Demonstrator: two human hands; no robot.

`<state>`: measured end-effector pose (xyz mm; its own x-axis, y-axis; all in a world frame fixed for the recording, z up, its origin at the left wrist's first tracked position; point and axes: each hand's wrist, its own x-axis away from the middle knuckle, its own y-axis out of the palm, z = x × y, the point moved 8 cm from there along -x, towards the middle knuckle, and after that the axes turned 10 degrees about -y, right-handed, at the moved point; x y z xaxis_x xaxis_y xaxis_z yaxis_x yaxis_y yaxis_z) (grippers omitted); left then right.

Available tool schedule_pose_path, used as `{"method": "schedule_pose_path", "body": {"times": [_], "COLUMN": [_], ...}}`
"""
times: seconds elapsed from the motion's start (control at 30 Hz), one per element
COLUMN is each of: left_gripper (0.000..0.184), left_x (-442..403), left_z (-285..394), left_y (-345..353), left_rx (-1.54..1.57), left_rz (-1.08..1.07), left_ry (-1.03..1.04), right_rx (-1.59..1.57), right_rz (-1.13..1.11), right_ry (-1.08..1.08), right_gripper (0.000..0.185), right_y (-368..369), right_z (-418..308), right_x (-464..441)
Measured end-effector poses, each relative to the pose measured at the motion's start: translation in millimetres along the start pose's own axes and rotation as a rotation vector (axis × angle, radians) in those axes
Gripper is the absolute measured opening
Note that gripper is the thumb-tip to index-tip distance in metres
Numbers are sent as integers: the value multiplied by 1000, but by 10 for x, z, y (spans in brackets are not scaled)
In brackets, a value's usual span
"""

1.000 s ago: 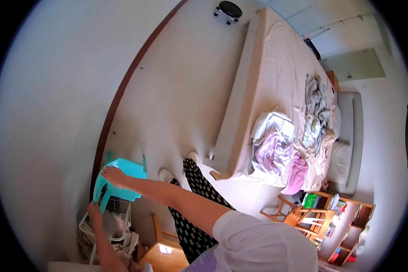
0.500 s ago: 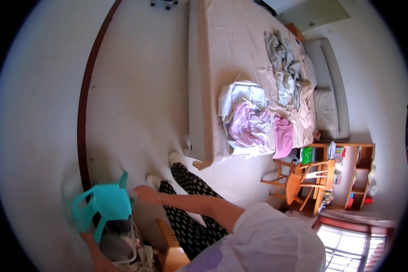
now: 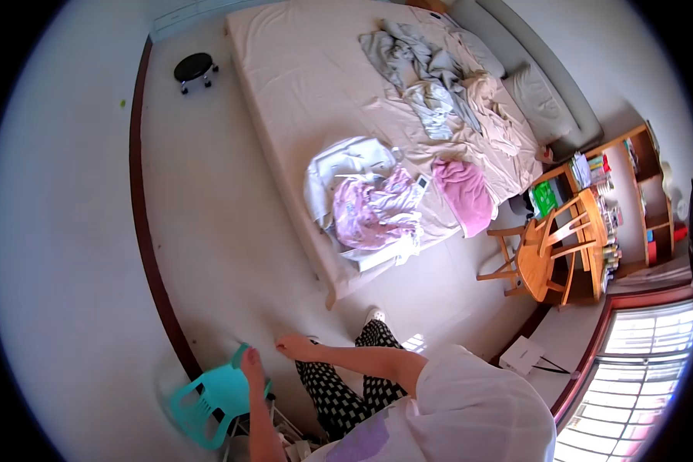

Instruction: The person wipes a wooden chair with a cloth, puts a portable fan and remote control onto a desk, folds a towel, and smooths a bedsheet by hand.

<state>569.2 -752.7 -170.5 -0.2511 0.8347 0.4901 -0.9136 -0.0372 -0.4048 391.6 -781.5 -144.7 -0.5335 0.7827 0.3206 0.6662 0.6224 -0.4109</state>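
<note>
A small teal plastic chair (image 3: 223, 391) is tipped over at the lower left, its slotted back towards the wall. My left hand (image 3: 251, 365) is closed around one of its legs near the upper end. Just to the right, apart from the chair, my right hand (image 3: 294, 347) hangs over the floor with its fingers curled in and nothing visible in them. Under the chair and my left forearm, part of a white wire rack (image 3: 285, 422) and some cloth show; the rest is hidden.
The bed (image 3: 285, 100) bears a white bag (image 3: 346, 160), purple clothes (image 3: 366, 215), a pink cloth (image 3: 466, 192) and grey bedding. A black stool (image 3: 194, 68) stands beyond. Wooden chairs (image 3: 533, 262), shelves and a white paper bag (image 3: 522, 356) are at right.
My right hand has let go of the teal chair and moved right. My left hand has shifted from the chair's back to a leg. The chair has turned over, and the view has swung round.
</note>
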Motion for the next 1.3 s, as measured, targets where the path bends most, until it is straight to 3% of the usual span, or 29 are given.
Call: {"method": "schedule_pose_path", "body": {"times": [0.07, 0.17, 0.2, 0.23, 0.27, 0.3, 0.37, 0.5, 0.6, 0.67, 0.83, 0.9, 0.97, 1.03, 1.07, 1.1, 1.17, 1.2, 1.3], "left_gripper": [30, 29, 30, 35, 39, 42, 50, 68, 76, 77, 74, 82, 77, 72, 67, 63, 58, 54, 43], "left_x": [140, 37, -20, 37, 95, 99, 84, -296, -565, -695, -996, -1039, -1089, -1202, -1210, -1204, -1263, -1298, -1252], "left_z": [606, 705, 695, 794, 914, 1003, 1165, 1213, 1403, 1546, 1785, 1864, 1852, 1904, 1946, 1969, 1840, 1780, 1846], "left_y": [691, 1770, 2105, 2375, 2665, 2890, 3278, 3770, 3905, 3963, 4097, 4168, 4242, 4312, 4316, 4321, 4379, 4416, 4320], "left_rx": [23, -70, -139, -19, 103, 114, 180, 263, 169, 157, 102, 17, 12, 21, -22, -64, -17, 27, 65], "left_rz": [-58, -122, -132, -182, -229, -234, -231, -172, -93, -63, -35, -77, -77, -74, -41, -9, -35, -56, -16], "left_ry": [-37, 39, 72, 26, -21, -51, -101, -200, -289, -313, -262, -237, -238, -226, -211, -197, -287, -367, -351], "right_rx": [37, 57, 102, 69, -6, 65, 337, 336, 376, 258, 9, -152, -94, -381, -314, -307, -690, -675, -547], "right_rz": [94, 312, 192, 313, 572, 662, 790, 809, 889, 893, 873, 824, 872, 753, 940, 931, 943, 929, 904], "right_ry": [-10, 11, 204, 166, 111, 245, 241, 434, 388, 459, 463, 601, 677, 574, 597, 602, 563, 554, 419], "right_gripper": [23, 26, 27, 28, 26, 24, 36, 52, 70, 84, 98, 101, 92, 74, 54, 54, 50, 50, 47], "right_y": [-497, -1364, -1718, -1988, -2212, -2572, -3186, -4092, -4439, -4551, -4609, -4506, -4451, -4425, -4500, -4508, -4441, -4498, -4638], "right_z": [198, 778, 938, 1221, 1682, 1838, 2157, 2830, 3138, 3395, 3888, 4087, 4243, 4203, 4019, 3911, 3833, 3758, 3480], "right_x": [291, 829, 1015, 1205, 1401, 1632, 1894, 2010, 1951, 1902, 1565, 1466, 1433, 1283, 1406, 1435, 1424, 1419, 1360]}}
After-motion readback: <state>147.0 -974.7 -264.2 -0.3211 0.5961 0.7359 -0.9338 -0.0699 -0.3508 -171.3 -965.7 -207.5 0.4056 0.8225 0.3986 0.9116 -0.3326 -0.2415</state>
